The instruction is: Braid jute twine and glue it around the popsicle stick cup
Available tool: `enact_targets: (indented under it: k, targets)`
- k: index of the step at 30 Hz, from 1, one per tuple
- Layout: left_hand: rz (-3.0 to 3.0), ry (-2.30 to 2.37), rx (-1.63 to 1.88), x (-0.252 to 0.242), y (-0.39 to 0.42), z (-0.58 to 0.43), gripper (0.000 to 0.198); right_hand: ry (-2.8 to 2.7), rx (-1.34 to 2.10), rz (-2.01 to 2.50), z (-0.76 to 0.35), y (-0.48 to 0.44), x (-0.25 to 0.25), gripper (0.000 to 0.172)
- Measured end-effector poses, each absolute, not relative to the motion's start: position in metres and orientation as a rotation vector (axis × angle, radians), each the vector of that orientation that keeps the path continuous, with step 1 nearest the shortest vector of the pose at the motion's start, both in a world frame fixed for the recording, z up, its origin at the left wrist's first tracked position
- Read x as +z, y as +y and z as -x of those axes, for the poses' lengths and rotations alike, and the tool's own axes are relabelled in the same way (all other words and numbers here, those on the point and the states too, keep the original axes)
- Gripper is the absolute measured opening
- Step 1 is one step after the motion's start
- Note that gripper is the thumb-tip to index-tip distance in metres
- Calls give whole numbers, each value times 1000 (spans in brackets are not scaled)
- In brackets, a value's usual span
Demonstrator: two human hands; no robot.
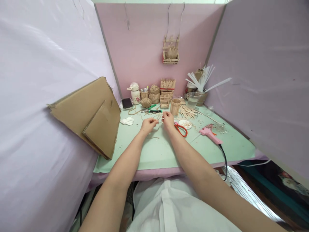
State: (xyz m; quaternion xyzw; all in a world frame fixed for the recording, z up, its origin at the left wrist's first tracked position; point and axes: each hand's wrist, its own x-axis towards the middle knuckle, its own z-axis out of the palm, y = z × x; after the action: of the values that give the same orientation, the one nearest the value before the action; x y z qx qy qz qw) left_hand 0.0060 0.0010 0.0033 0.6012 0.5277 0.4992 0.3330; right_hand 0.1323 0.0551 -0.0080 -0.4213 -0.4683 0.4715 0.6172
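Observation:
My left hand [148, 124] and my right hand [168, 120] are side by side over the green table [149, 154], both with fingers pinched. Between them runs a thin piece of jute twine [158, 121], held by both hands. A loose end of twine [152, 138] lies on the table below my left hand. The twine ball [145, 102] sits behind the hands. Red-handled scissors [181, 129] lie just right of my right hand.
A pink glue gun [210, 134] with a black cord lies at right. Popsicle sticks [187, 111], a stick cup [175, 106], green pliers [151, 109], jars and a phone [126, 103] crowd the back. Cardboard sheets [90, 114] lean at left.

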Motion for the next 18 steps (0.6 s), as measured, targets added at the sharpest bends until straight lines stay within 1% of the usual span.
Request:
enact_targets:
  k: [4,10,14,18]
  targets:
    - [-1440,1336,1358,6,0,0,25,-950,1188,870,-127,47,1,25]
    - [-1302,1137,1353,6,-2,-2,35,-851,1331,765,-127,43,8,31]
    - [-1238,1064,1356,10,-3,0,37,-859,1356,793,-127,43,7,36]
    - [-1175,1028,1363,12,-4,2,34,-1000,1318,859,-126,40,5,38]
